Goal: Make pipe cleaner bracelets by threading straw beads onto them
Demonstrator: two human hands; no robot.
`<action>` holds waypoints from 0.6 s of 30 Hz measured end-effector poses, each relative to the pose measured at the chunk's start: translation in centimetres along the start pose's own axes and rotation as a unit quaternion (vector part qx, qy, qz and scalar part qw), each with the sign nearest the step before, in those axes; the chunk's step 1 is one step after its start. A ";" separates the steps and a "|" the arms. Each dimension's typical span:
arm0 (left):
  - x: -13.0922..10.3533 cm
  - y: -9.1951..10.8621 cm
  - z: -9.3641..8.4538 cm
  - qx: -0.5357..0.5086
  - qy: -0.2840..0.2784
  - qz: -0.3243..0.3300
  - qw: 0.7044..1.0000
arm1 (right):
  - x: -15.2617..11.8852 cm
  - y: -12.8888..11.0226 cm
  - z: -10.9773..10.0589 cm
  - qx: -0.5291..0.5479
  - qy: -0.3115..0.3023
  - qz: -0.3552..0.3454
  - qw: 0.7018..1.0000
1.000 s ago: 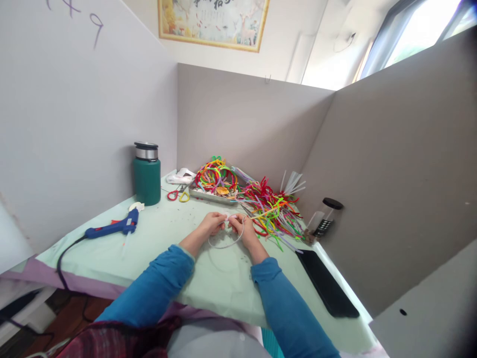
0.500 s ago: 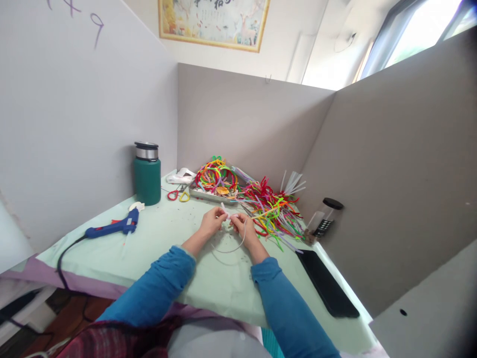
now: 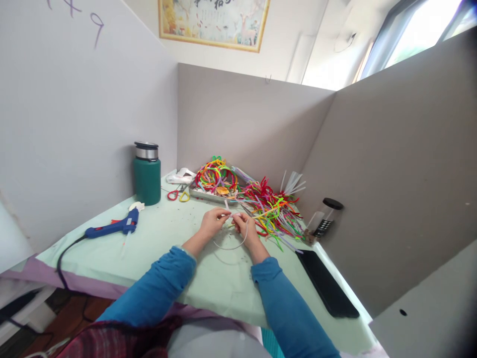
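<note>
Over the middle of the table, my left hand (image 3: 213, 222) and my right hand (image 3: 246, 228) meet fingertip to fingertip. Both pinch a pale pink strip (image 3: 227, 205), whose free end sticks up between them. A thin whitish curved piece (image 3: 231, 248) loops below the hands from my right hand toward the left; how it joins the strip is hidden by the fingers. Just behind the hands lie a metal tray (image 3: 208, 197) of colourful bent pipe cleaners and a loose heap of pipe cleaners (image 3: 276, 209).
A green bottle (image 3: 147, 180) and a blue glue gun (image 3: 112, 228) with a cord are at the left. Red and yellow scissor handles (image 3: 179, 195) lie near the tray. On the right are a black flat object (image 3: 328, 286) and a clear black-lidded container (image 3: 325, 219).
The strip's free end has shifted slightly right and stands more upright. The curved piece has moved a little right and up. My hands have moved only slightly.
</note>
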State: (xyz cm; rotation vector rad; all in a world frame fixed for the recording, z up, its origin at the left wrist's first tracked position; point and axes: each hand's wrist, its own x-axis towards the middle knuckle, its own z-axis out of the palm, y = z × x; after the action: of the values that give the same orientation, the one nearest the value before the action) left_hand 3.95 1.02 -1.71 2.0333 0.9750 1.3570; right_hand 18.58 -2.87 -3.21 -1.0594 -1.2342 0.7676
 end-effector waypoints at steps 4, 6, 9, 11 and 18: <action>-0.1 0.6 -0.3 0.008 -0.022 -0.001 1.000 | -0.1 -0.3 0.0 0.002 -0.007 0.000 1.000; -0.1 0.8 -0.3 0.005 -0.034 -0.016 0.999 | -0.2 -0.5 0.0 0.000 -0.012 0.000 1.000; -0.1 1.0 -0.4 0.002 -0.051 -0.033 0.998 | -0.3 -0.8 0.1 -0.007 -0.019 0.000 1.000; -0.1 1.0 -0.4 0.005 -0.054 -0.038 0.998 | -0.4 -0.8 0.1 -0.011 -0.023 -0.001 1.000; -0.2 1.1 -0.3 0.017 -0.063 -0.059 0.996 | -0.2 -0.4 0.2 -0.010 -0.027 -0.011 1.000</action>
State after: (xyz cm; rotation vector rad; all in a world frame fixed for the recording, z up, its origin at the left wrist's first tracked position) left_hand 3.92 0.23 -0.90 2.0243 1.0515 1.1447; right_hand 18.35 -3.20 -2.96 -1.0448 -1.3002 0.7729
